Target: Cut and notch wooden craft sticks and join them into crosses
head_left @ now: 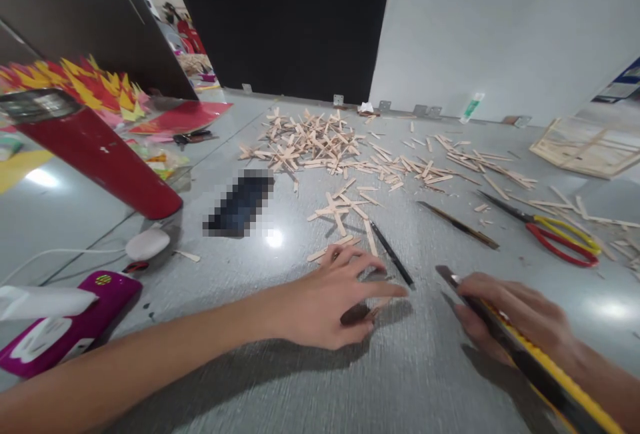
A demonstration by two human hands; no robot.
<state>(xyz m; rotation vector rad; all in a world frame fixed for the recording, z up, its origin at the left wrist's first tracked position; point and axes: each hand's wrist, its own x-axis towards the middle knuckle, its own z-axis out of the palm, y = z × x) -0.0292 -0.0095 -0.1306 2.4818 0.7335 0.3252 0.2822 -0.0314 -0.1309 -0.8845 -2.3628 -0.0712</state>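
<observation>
My left hand (340, 297) hovers low over the grey table, fingers spread and pointing right. Its far fingertips are by a few wooden sticks (345, 241), and a small stick piece (381, 306) shows beneath the index finger. Whether it touches them is hard to tell. At the lower right, my right hand (520, 314) is wrapped around a yellow-and-black utility knife (520, 347), its blade out and pointing up-left. A black pen (393, 255) lies just beyond my left hand. Some crossed sticks (340, 211) lie further back.
Past the hands is a heap of joined sticks (315, 137), with loose ones to its right. Red-and-yellow scissors (563, 241), a narrow metal blade (457, 224) and a wooden frame (585, 151) are at right. A red flask (110, 161), blurred dark rectangle (240, 204) and purple case (107, 301) are left.
</observation>
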